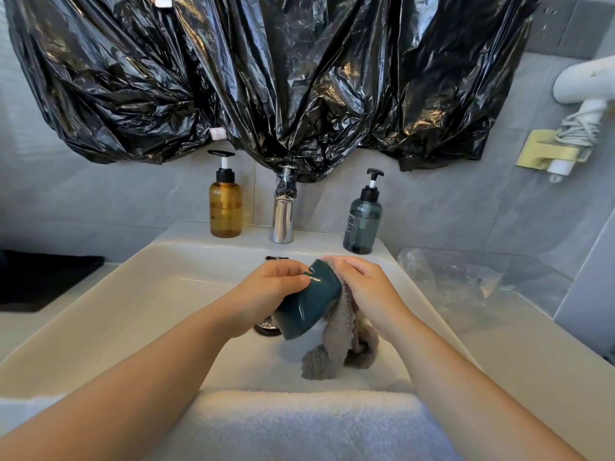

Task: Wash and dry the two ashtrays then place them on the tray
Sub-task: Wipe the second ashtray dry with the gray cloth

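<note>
- The left hand (269,287) gripped the dark teal glazed ceramic ashtray (309,301), with fingers curled over its upper edge.
- The right hand (362,284) was closed on the grey fluffy cloth (339,347) and pressed it against the right side of the ashtray.
- The ashtray was held tilted on edge between both hands, above the bowl of the white ceramic sink (100,294) and clear of its surface.
- The loose end of the cloth hung down below the right hand toward the sink floor.
- The round metal drain (266,327) lay just below the ashtray, partly hidden by the left wrist.
- A white terry towel (299,424) was draped over the near rim of the sink.
- On the back ledge, the chrome tap (283,214) stood between an amber plastic pump bottle (225,204) on the left and a blue-grey pump bottle (362,224) on the right.
- Crumpled black plastic sheeting (266,78) covered the wall above the tap.
- A clear plastic bag (466,281) lay on the table right of the sink.
- A flat black object (43,277) lay on the table to the left; what it was could not be told.
- A white hair dryer (582,84) hung on the right wall.
</note>
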Available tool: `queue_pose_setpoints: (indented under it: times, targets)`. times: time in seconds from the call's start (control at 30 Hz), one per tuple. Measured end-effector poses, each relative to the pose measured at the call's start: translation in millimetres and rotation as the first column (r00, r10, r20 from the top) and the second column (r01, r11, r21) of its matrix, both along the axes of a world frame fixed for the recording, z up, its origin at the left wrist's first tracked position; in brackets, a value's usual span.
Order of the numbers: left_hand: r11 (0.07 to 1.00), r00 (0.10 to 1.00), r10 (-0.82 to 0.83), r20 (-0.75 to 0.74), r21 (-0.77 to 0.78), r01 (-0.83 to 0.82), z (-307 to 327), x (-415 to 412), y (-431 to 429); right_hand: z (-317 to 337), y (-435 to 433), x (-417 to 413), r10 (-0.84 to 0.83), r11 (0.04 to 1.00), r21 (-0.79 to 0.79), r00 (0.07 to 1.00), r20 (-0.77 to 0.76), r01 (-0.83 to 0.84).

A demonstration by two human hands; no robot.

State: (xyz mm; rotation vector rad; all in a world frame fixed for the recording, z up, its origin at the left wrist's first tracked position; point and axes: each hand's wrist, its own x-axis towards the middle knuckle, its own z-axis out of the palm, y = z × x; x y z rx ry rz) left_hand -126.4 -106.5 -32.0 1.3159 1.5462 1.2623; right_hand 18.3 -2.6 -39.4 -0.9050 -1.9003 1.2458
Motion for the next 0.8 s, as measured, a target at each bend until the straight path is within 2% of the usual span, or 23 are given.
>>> queue_pose_setpoints:
  times: [0.1, 0.2, 0.33, 0.5, 0.63, 0.8]
  targets:
    - [0.998, 0.998, -0.016, 0.066, 0.066, 0.012, 3, -1, -1, -2, 3, 3, -0.035, 0.973, -0.230, 0.995, -0.096, 0.012]
    - [0.999, 0.994, -0.010, 0.107, 0.047, 0.005, 3, -2, 2, -4, 2, -1, -0.072, 0.993, -0.104, 0.991, -0.110, 0.061]
    - [0.998, 0.996, 0.041, 0.078, -0.048, -0.038, 0, 2, 3, -1, -9, -8, 0.011, 0.999, 0.032, 0.999, -0.041, -0.010]
    - [1.000, 0.999, 0.023, 0.023, 0.009, -0.023, 0, 3, 2, 1, -8, -2, 0.007, 0.977, 0.212, 0.997, -0.072, 0.008]
    - [1.000, 0.998, 0.025, -0.055, -0.005, -0.026, 1, 6, 3, 0, -5, -2, -0.047, 0.975, 0.214, 0.998, -0.030, 0.052]
    - [1.000, 0.992, 0.001, -0.124, 0.005, 0.000, -2, 4, 2, -1, -11, -4, 0.078, 0.924, 0.376, 0.997, -0.006, -0.070]
